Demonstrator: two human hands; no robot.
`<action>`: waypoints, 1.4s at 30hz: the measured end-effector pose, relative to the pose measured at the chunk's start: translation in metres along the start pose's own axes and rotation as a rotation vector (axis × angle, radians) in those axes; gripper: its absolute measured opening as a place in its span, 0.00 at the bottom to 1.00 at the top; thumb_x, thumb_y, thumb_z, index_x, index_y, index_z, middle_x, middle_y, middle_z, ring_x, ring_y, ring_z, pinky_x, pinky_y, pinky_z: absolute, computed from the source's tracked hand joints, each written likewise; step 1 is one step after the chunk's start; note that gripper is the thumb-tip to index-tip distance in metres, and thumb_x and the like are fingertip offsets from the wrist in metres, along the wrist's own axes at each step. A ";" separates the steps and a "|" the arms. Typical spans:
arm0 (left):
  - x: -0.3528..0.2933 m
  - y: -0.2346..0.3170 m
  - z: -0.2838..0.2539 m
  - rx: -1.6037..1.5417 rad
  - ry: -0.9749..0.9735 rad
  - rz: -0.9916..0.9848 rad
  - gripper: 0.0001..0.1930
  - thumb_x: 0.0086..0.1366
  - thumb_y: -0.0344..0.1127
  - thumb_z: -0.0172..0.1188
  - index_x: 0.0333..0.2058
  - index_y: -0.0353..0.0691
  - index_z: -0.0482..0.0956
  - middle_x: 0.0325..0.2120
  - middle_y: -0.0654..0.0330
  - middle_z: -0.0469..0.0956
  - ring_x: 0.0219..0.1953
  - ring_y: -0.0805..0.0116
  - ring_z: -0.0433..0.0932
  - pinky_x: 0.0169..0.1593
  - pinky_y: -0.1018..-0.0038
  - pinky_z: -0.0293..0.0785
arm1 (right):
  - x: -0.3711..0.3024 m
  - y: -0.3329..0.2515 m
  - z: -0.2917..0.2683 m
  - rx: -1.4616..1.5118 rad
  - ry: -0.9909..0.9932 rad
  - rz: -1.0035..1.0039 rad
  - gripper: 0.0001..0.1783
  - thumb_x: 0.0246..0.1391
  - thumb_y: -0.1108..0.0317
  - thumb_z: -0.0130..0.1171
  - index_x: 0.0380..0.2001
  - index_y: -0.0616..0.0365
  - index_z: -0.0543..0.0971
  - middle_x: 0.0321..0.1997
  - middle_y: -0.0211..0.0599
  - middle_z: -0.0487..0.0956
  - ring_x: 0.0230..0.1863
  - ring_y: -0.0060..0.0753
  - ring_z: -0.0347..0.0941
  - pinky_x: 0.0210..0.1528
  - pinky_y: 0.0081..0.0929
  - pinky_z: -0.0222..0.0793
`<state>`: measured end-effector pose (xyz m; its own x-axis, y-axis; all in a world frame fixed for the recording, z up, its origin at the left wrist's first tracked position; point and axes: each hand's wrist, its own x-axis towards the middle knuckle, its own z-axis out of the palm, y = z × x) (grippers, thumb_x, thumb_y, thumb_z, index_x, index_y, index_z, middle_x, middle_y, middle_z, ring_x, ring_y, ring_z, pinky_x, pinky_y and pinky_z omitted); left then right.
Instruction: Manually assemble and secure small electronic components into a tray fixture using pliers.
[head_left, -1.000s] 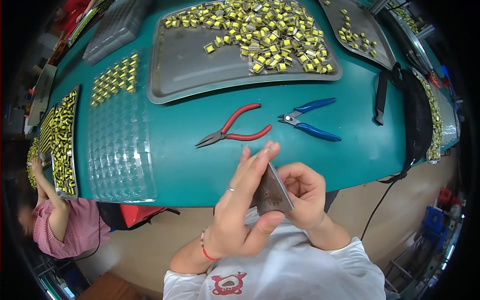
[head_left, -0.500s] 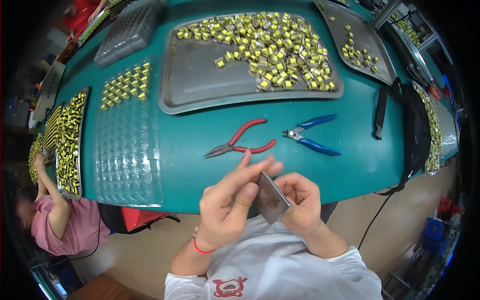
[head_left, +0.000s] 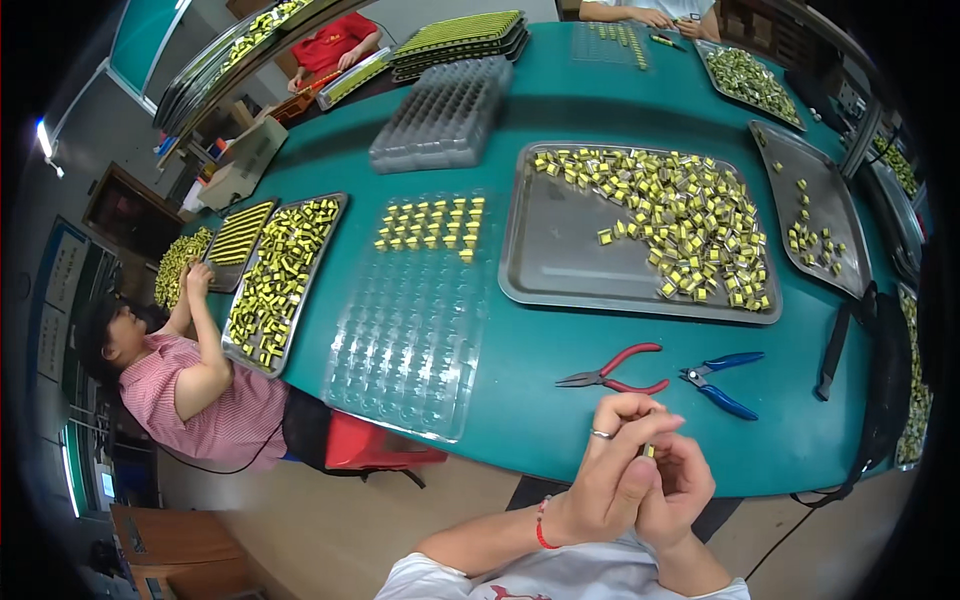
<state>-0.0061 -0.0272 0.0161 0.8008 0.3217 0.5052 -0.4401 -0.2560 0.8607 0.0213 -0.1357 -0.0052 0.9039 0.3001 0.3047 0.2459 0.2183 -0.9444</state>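
Note:
My left hand (head_left: 603, 482), with a ring and a red bracelet, is closed against my right hand (head_left: 684, 492) in front of the table's near edge. Between the fingertips of both shows a bit of a small yellow-and-metal part (head_left: 649, 452); the fingers hide the rest. Just beyond the hands lie red-handled pliers (head_left: 612, 373) and blue-handled cutters (head_left: 722, 384), both untouched with their handles spread. A large metal tray (head_left: 580, 270) behind them holds a heap of similar yellow-and-metal parts. To the left lies a clear blister tray (head_left: 400, 350), its far rows filled with yellow parts.
A stack of grey plastic trays (head_left: 440, 115) stands farther back. At the right are another metal tray (head_left: 815, 190) with scattered parts and a black bag (head_left: 880, 370). A co-worker in a checked shirt (head_left: 205, 400) sits at the left beside a filled tray (head_left: 283, 280).
The view has swung left and up, so the table sits lower and farther right. My hands have drawn together; the flat grey plate seen between them before no longer shows.

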 end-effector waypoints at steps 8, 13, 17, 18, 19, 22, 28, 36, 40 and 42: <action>-0.001 -0.003 -0.009 0.082 0.037 0.018 0.25 0.73 0.45 0.38 0.47 0.26 0.74 0.45 0.41 0.70 0.47 0.56 0.68 0.50 0.65 0.68 | 0.012 -0.003 0.004 -0.049 -0.115 -0.034 0.17 0.54 0.68 0.64 0.40 0.71 0.73 0.34 0.39 0.79 0.29 0.23 0.73 0.32 0.19 0.70; -0.004 -0.003 -0.008 0.091 0.030 0.026 0.25 0.73 0.46 0.39 0.47 0.28 0.75 0.46 0.42 0.70 0.48 0.55 0.67 0.51 0.65 0.67 | 0.003 0.001 0.005 0.054 -0.078 0.033 0.15 0.54 0.71 0.62 0.41 0.71 0.73 0.35 0.41 0.79 0.30 0.22 0.73 0.32 0.18 0.70; -0.002 -0.006 -0.008 0.135 -0.031 0.076 0.25 0.72 0.49 0.41 0.45 0.29 0.76 0.49 0.44 0.68 0.48 0.57 0.66 0.51 0.65 0.66 | -0.003 0.002 0.000 0.162 -0.068 0.102 0.14 0.54 0.76 0.60 0.42 0.72 0.73 0.36 0.40 0.79 0.31 0.21 0.74 0.33 0.18 0.71; -0.003 -0.011 -0.010 0.097 -0.038 0.045 0.25 0.72 0.49 0.41 0.45 0.29 0.76 0.49 0.44 0.68 0.48 0.57 0.66 0.51 0.65 0.66 | -0.001 0.004 -0.003 0.127 -0.048 0.130 0.14 0.54 0.76 0.60 0.42 0.72 0.73 0.36 0.40 0.79 0.31 0.21 0.74 0.33 0.18 0.71; -0.001 -0.016 -0.016 0.147 -0.050 0.063 0.25 0.71 0.49 0.43 0.47 0.30 0.74 0.49 0.44 0.68 0.48 0.57 0.66 0.51 0.65 0.66 | 0.009 0.008 -0.005 0.089 -0.125 0.141 0.14 0.53 0.77 0.59 0.43 0.72 0.73 0.35 0.39 0.80 0.32 0.21 0.75 0.33 0.18 0.71; -0.003 -0.011 -0.018 0.118 -0.044 0.106 0.25 0.69 0.49 0.49 0.52 0.31 0.67 0.50 0.44 0.67 0.48 0.58 0.66 0.52 0.63 0.66 | 0.010 -0.004 0.000 0.183 -0.192 0.187 0.14 0.53 0.80 0.59 0.44 0.71 0.74 0.34 0.38 0.81 0.34 0.20 0.77 0.33 0.18 0.72; -0.002 -0.027 -0.019 0.038 -0.003 0.202 0.31 0.66 0.48 0.56 0.58 0.33 0.56 0.50 0.43 0.67 0.47 0.58 0.67 0.52 0.62 0.66 | 0.011 0.002 -0.001 0.166 -0.192 0.189 0.15 0.53 0.79 0.62 0.44 0.71 0.75 0.35 0.41 0.82 0.35 0.23 0.78 0.36 0.20 0.76; -0.006 -0.021 -0.022 0.097 -0.097 0.163 0.24 0.69 0.48 0.51 0.53 0.33 0.65 0.49 0.46 0.67 0.43 0.60 0.67 0.46 0.65 0.67 | 0.013 -0.002 -0.007 0.109 -0.248 0.051 0.16 0.49 0.82 0.63 0.43 0.71 0.76 0.34 0.41 0.81 0.32 0.24 0.78 0.34 0.20 0.75; -0.003 -0.019 -0.020 0.070 -0.139 0.143 0.22 0.70 0.51 0.47 0.47 0.36 0.70 0.48 0.46 0.67 0.42 0.61 0.67 0.44 0.67 0.68 | 0.013 0.007 -0.006 0.195 -0.251 0.056 0.17 0.47 0.83 0.64 0.43 0.72 0.75 0.33 0.40 0.80 0.30 0.24 0.78 0.33 0.20 0.75; -0.005 -0.026 -0.015 -0.068 -0.129 0.095 0.23 0.71 0.54 0.46 0.44 0.37 0.70 0.46 0.46 0.67 0.41 0.63 0.67 0.42 0.69 0.68 | 0.016 0.007 -0.008 0.110 -0.285 -0.004 0.17 0.46 0.84 0.64 0.42 0.72 0.75 0.32 0.40 0.80 0.30 0.24 0.77 0.33 0.20 0.75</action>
<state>-0.0047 -0.0088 -0.0082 0.7979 0.1786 0.5757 -0.5389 -0.2164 0.8141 0.0403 -0.1364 -0.0074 0.7647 0.5437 0.3458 0.1960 0.3150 -0.9286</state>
